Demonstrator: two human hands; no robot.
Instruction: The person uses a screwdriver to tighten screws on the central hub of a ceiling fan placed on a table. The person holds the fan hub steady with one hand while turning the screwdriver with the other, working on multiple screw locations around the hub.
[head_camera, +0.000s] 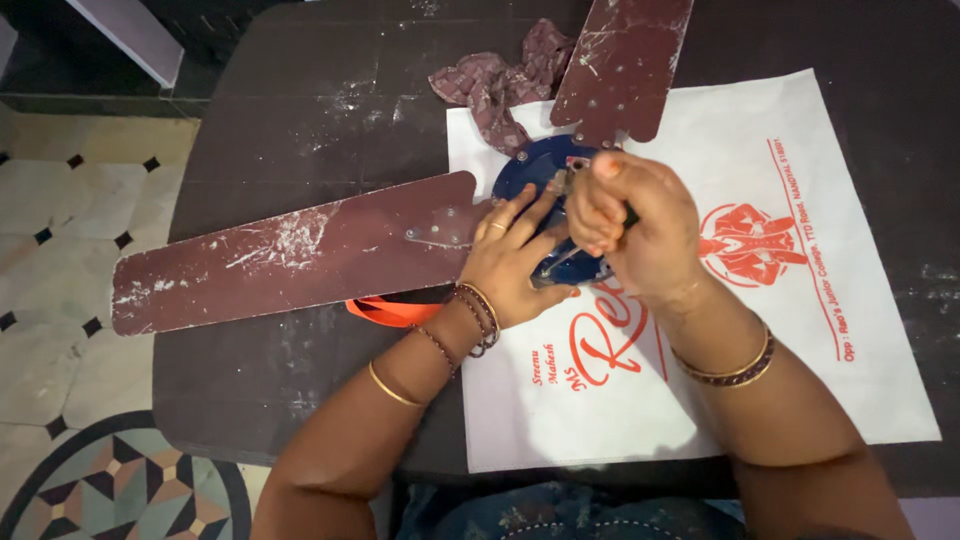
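A ceiling fan lies on a dark table (290, 120). Its blue round motor hub (530, 165) sits on a white cloth bag with red print (800, 330). One maroon blade (290, 250) reaches left, another maroon blade (620, 65) points away from me. My left hand (515, 260) rests flat on the hub, fingers spread, pressing it down. My right hand (635, 225) is closed in a fist around a dark-handled tool, a screwdriver as far as I can tell; its tip (560, 180) meets the hub's top. Most of the tool is hidden in the fist.
A crumpled maroon patterned rag (495, 85) lies behind the hub. An orange strap (395, 312) pokes out under the left blade. The table's left edge drops to a patterned tile floor (60, 210). A pale board (130, 35) leans at the far left.
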